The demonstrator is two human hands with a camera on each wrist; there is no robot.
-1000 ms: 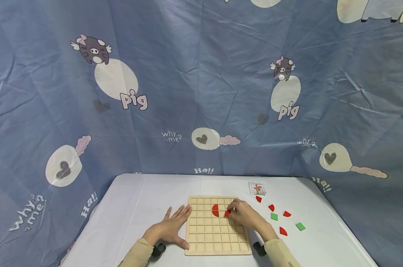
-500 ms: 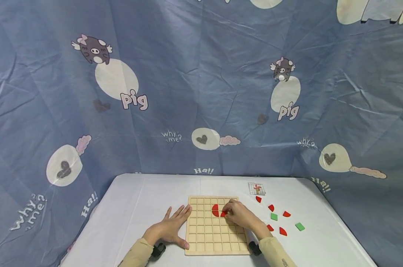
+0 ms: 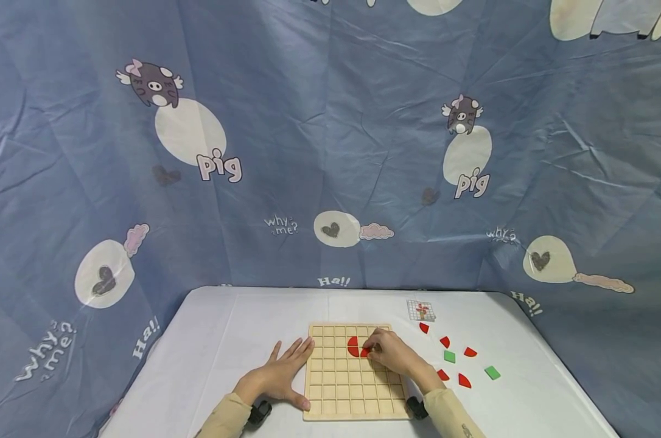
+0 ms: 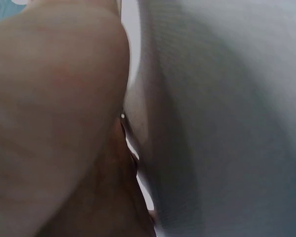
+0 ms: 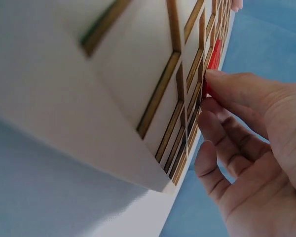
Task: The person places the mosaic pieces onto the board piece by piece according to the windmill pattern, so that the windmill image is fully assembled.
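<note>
A wooden grid board (image 3: 341, 392) lies on the white table. Two red quarter-circle tiles, an upper one (image 3: 353, 341) and a lower one (image 3: 353, 351), sit together in its upper cells. My right hand (image 3: 393, 354) pinches another red quarter-circle tile (image 3: 365, 352) just right of the lower one. In the right wrist view, thumb and fingers of the right hand (image 5: 256, 128) meet at the red edge (image 5: 214, 61), down at the board; the fingertips hide part of it. My left hand (image 3: 278, 378) rests with spread fingers along the board's left edge, fingertips and thumb touching it.
Several more red quarter-circle tiles, one of them (image 3: 464, 380) nearest the front, lie right of the board. Two green square tiles (image 3: 449, 356) lie among them. A pattern card (image 3: 420, 310) is behind these, and a blue curtain (image 3: 330, 152) hangs past the table.
My right hand has moved left with the pinched red tile, bringing it beside the two tiles on the board. A red tile at the right, hidden earlier, now shows. The left hand stays put.
</note>
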